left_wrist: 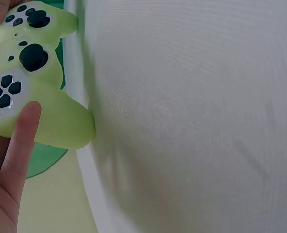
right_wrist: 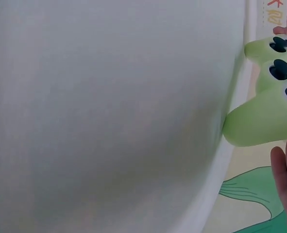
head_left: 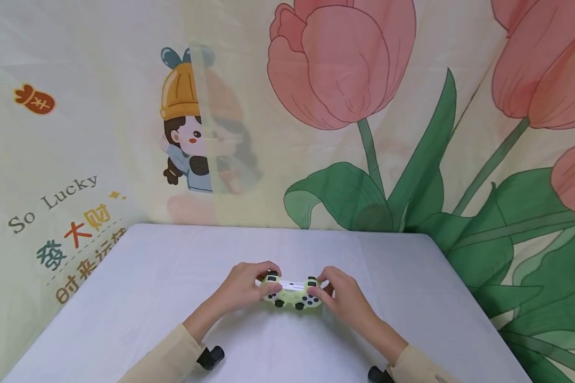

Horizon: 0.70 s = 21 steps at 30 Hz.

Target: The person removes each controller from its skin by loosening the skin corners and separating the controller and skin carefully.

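Observation:
A pale green game controller (head_left: 292,296) with black thumbsticks stands tilted near the middle of the white table, its shoulder buttons uppermost. My left hand (head_left: 243,287) pinches one end between thumb and fingers. At the other end my right hand (head_left: 344,293) holds it the same way, thumb on the front. In the left wrist view the controller (left_wrist: 68,119) shows its black direction pad, with a left finger (left_wrist: 24,141) against the grip; the grip's tip meets the tabletop. From the right wrist, the controller's other grip (right_wrist: 257,121) also reaches the table, above the right fingers (right_wrist: 284,167).
White cloth covers the table (head_left: 249,247), whose far edge meets a printed backdrop (head_left: 239,207) with tulips and a cartoon figure. Black wrist devices stick out below the beige sleeves, the left one (head_left: 212,357) and the right one (head_left: 379,374), both low over the table.

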Available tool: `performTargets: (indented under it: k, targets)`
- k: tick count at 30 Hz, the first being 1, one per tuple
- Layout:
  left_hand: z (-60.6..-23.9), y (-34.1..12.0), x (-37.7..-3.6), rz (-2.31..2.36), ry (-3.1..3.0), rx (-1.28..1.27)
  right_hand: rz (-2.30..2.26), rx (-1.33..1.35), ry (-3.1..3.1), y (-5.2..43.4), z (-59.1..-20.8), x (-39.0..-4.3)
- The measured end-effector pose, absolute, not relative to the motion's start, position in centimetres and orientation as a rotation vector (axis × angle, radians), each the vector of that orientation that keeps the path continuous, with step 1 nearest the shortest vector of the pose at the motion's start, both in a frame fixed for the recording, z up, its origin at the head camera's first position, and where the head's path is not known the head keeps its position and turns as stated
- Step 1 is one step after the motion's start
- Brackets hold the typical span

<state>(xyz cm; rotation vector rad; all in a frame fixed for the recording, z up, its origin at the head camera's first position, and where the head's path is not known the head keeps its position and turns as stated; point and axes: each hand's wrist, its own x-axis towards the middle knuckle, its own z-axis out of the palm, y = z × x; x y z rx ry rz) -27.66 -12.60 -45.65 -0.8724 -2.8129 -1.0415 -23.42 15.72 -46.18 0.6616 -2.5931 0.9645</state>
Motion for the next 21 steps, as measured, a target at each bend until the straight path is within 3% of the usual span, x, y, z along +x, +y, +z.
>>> performTargets:
  k: [4, 21]
  targets:
    - [-45.7, -12.5, -27.6, -1.051, -2.808, -0.85, 0.979, 0.636, -2.623, 15.8, -46.0, -23.2]
    - [-45.2, -12.5, -26.8, -1.066, -2.822, -0.828, 1.115, 0.963, -2.766, 18.5, -44.4, -25.3]
